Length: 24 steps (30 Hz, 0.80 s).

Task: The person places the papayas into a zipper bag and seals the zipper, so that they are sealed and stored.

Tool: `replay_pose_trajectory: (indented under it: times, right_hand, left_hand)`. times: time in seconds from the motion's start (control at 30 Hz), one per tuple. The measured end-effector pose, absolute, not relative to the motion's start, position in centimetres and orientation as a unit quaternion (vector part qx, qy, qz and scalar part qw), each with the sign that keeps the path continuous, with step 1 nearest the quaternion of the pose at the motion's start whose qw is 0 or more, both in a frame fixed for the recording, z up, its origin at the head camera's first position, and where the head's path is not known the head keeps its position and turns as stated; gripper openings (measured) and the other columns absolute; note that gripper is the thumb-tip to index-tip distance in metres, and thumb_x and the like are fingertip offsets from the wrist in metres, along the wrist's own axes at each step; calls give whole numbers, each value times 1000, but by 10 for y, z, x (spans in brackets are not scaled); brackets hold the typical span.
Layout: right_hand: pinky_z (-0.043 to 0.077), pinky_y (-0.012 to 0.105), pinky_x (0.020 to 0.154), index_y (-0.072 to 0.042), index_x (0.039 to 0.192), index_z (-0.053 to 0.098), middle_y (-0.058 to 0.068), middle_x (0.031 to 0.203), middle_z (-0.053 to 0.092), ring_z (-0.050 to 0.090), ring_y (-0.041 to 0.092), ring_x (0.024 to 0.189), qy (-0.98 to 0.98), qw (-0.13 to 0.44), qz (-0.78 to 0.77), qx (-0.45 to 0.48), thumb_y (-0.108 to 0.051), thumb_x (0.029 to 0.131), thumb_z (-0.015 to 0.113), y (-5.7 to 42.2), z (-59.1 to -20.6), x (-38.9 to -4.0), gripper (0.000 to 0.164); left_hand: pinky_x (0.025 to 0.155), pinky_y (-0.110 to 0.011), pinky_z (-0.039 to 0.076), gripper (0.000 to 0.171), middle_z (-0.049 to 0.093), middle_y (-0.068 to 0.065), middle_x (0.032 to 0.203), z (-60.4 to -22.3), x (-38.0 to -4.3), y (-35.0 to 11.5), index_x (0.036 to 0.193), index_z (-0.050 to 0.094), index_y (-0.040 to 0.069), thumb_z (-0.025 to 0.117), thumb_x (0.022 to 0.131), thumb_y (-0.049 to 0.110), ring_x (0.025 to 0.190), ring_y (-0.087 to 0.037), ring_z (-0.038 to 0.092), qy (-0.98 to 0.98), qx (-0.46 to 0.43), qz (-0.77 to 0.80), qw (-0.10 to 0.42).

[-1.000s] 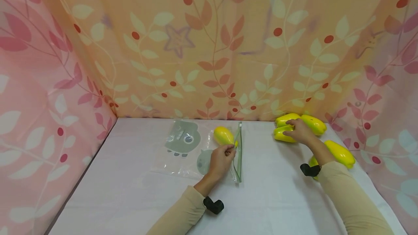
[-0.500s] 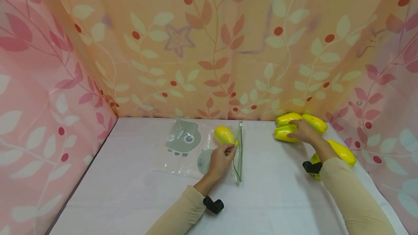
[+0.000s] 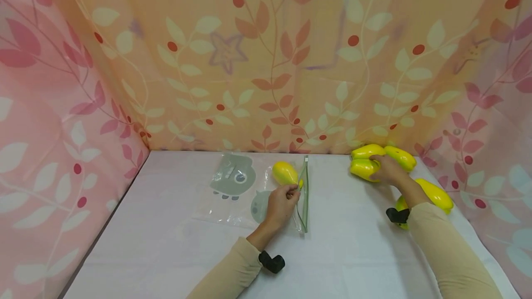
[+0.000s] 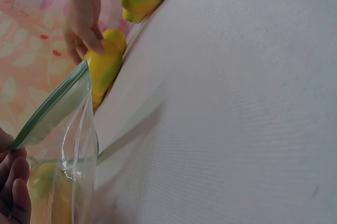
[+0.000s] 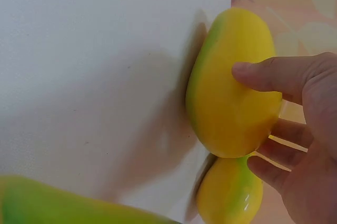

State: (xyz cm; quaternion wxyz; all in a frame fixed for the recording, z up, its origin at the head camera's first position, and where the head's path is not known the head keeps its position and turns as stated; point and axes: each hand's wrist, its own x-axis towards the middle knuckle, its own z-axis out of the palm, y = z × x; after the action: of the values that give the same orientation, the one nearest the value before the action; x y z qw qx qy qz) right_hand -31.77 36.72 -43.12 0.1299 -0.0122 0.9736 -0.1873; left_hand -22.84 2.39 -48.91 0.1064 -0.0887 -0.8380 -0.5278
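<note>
My left hand [image 3: 282,202] pinches the green zip edge of a clear zip bag [image 3: 232,211] printed with grey-green animal shapes. The bag's mouth gapes to the right, and one yellow mango [image 3: 284,172] lies inside. In the left wrist view the fingertips hold the zip strip [image 4: 52,100] raised. At the far right my right hand [image 3: 389,170] grips a yellow-green mango [image 3: 364,169]. The right wrist view shows the thumb on that mango's [image 5: 234,92] upper side and the fingers round its far side, partly hidden. The mango appears to rest on the table.
Behind the gripped mango lie two more mangoes, one at the back [image 3: 367,151] and one to its right [image 3: 401,158]. Nearer the table's right edge, others [image 3: 434,196] sit partly under the right forearm. Patterned curtains [image 3: 266,82] border the white table [image 3: 166,253].
My right hand has shifted slightly right and closed round the near mango, which has turned and moved a little. The left hand and the bag stay where they were.
</note>
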Motion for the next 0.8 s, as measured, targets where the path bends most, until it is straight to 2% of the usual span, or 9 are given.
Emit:
replay_pose_trajectory:
  times: [0.33,0.8]
  right_hand:
    - [29,67,107,6,140,39,35,137,39,40,50,120,978,115,-174,-31,-20,82,76,368,-435,-321,74]
    - [29,66,108,8,141,38,34,138,39,39,49,121,976,116,-185,-25,-21,83,75,368,-436,-321,74]
  left_hand:
    - [63,-14,48,19,73,-5,84,-491,-228,24,105,73,2,67,88,9,68,-4,57,-836,-91,-530,109]
    - [63,-13,48,21,72,-4,86,-490,-229,22,107,73,3,68,89,12,69,-2,55,-841,-81,-527,95]
